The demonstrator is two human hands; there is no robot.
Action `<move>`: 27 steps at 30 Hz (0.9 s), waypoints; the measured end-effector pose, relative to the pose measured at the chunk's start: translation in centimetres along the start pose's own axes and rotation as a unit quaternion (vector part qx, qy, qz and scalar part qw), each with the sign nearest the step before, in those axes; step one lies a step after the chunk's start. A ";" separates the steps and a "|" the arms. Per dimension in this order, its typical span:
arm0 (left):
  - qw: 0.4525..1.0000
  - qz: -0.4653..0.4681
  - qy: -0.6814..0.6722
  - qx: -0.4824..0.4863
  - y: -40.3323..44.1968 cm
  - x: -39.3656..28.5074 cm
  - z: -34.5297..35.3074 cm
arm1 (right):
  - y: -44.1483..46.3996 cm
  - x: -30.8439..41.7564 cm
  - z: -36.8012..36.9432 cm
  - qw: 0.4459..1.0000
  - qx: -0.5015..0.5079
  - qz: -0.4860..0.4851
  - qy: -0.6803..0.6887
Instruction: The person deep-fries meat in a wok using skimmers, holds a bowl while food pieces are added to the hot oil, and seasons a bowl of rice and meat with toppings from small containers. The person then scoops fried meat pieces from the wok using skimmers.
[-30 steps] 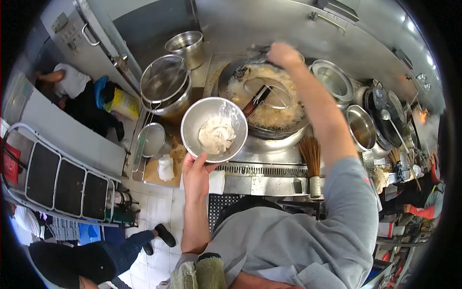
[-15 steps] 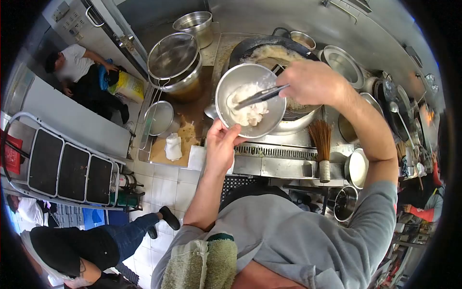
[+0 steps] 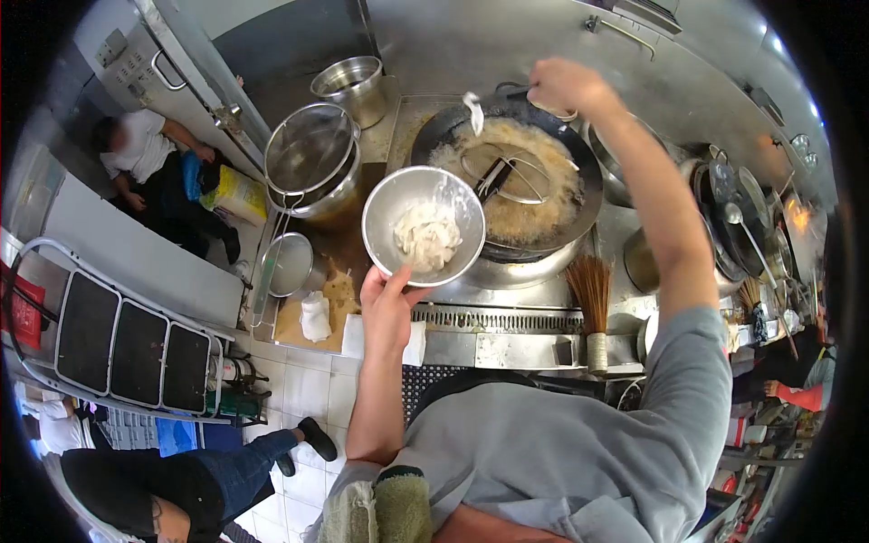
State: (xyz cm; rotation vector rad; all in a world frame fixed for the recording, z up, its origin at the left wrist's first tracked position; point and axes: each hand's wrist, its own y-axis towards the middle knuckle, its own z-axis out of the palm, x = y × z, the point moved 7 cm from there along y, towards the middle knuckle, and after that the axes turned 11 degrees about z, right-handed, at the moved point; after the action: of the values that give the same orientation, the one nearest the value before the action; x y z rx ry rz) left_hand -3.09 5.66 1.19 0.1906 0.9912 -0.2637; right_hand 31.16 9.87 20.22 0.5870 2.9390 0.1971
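Kitchen: a steel wall (image 3: 453, 45) rises along the far side.
Worktop (image 3: 626, 276): steel, with pots and pans to left and right.
Wok (image 3: 590, 185): in the middle, full of foaming liquid, with a wire skimmer (image 3: 491, 181) in it.
Bowl (image 3: 378, 215): near and left of the wok, pale wet pieces (image 3: 427, 237) inside.
Left hand (image 3: 387, 303): fingers grasping the bowl's near rim.
Right hand (image 3: 566, 88): above the wok's far side, fingers curled; cannot tell on what.
Pale strip (image 3: 473, 115): left of the right hand.
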 end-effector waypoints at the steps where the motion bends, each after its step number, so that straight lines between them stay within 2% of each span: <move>1: 1.000 -0.006 0.001 -0.009 -0.2 0.0 -0.5 | 1.4 0.1 2.9 0.999 0.028 0.044 -0.007; 2: 1.000 -0.013 0.001 -0.019 -0.4 0.1 -0.9 | 2.4 0.2 5.5 0.994 0.057 0.087 -0.014; 6: 1.000 -0.002 0.011 -0.026 -1.3 -0.9 -1.8 | 3.7 -0.2 9.5 0.991 0.070 0.108 0.034; 8: 1.000 0.001 0.013 -0.026 -1.4 -1.3 -2.3 | 4.1 -2.1 6.8 0.988 -0.001 0.143 0.064; 12: 1.000 0.005 0.010 -0.004 -0.8 -1.6 -2.4 | 0.7 -3.6 -1.6 0.990 -0.097 0.036 0.094; 15: 0.999 0.014 0.015 0.029 0.4 -0.9 -1.8 | -5.5 -1.0 -6.7 0.987 -0.097 -0.010 0.129; 17: 0.999 0.015 0.011 0.048 0.6 -0.6 -0.7 | -11.2 4.0 -7.8 0.979 0.048 -0.011 0.196; 19: 0.997 0.015 0.017 0.071 0.3 -0.8 0.7 | -14.6 7.7 -6.0 0.979 0.032 -0.174 0.105; 21: 0.995 0.035 0.006 0.098 0.1 -0.2 1.4 | -17.5 10.3 -3.7 0.983 0.013 -0.180 0.033; 22: 0.991 0.055 -0.003 0.119 -0.2 -0.3 2.0 | -17.2 10.9 -1.6 0.978 0.123 -0.166 0.002; 25: 0.995 0.023 0.006 0.100 -0.1 0.2 2.4 | -16.4 10.1 -3.1 0.983 0.102 -0.151 -0.028; 27: 0.997 0.013 0.009 0.069 0.5 0.7 1.9 | -15.4 8.5 -6.2 0.989 -0.022 -0.149 -0.007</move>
State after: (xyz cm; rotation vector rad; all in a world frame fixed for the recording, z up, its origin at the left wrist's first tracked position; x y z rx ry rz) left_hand -1.07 5.55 1.66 0.3327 0.9889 -0.3081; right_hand 16.64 -1.57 23.01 0.1379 2.9512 0.2212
